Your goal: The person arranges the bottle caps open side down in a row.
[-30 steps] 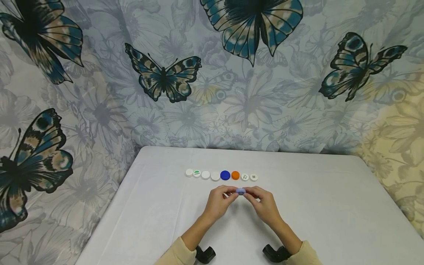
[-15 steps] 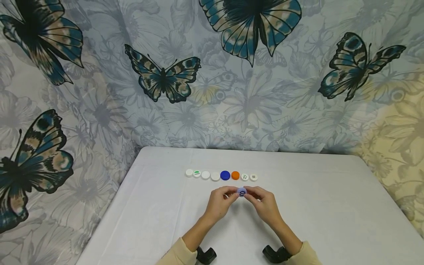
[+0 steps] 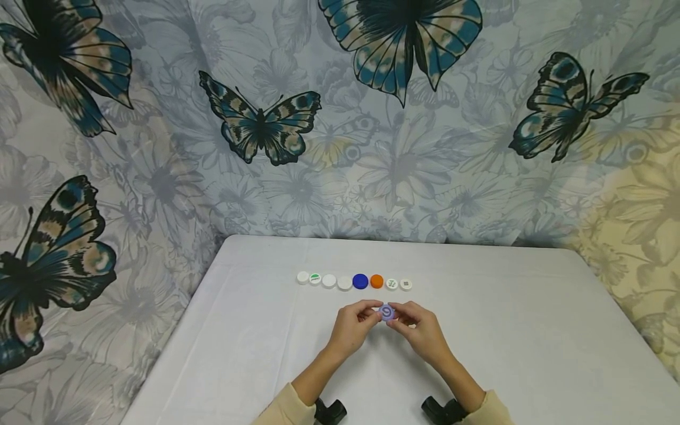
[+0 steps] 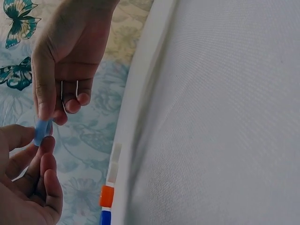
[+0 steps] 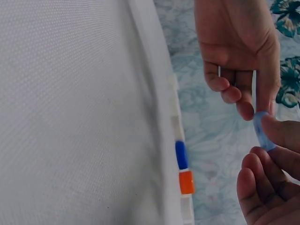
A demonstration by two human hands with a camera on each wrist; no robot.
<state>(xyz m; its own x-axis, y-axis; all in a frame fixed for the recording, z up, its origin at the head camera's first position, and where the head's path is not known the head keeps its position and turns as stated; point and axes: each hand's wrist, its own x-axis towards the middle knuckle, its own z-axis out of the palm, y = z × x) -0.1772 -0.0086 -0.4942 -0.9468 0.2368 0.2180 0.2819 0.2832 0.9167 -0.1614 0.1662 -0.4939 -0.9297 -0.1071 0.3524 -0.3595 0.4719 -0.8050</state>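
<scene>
Between both hands is a small lilac bottle cap (image 3: pixel 386 312), its face with a darker swirl-like mark turned up towards the head camera. My left hand (image 3: pixel 348 328) pinches its left edge with thumb and fingers. On the opposite edge, my right hand (image 3: pixel 425 332) has thumb and fingertips pinching too. In the left wrist view the cap (image 4: pixel 42 131) looks pale blue and is seen edge-on. The right wrist view also shows the cap (image 5: pixel 263 131) held from two sides above the table.
Beyond the hands a row of caps runs across the white table (image 3: pixel 531 330): several white ones, some with marks, plus a blue cap (image 3: pixel 360 281) and an orange cap (image 3: pixel 376 281). Butterfly-print cloth (image 3: pixel 404 171) hangs behind. Black devices (image 3: pixel 330 412) sit by the wrists.
The lilac cap has tilted from nearly edge-on to showing its marked face. It has come slightly nearer, and the right fingers have shifted a little on it. The row has not moved.
</scene>
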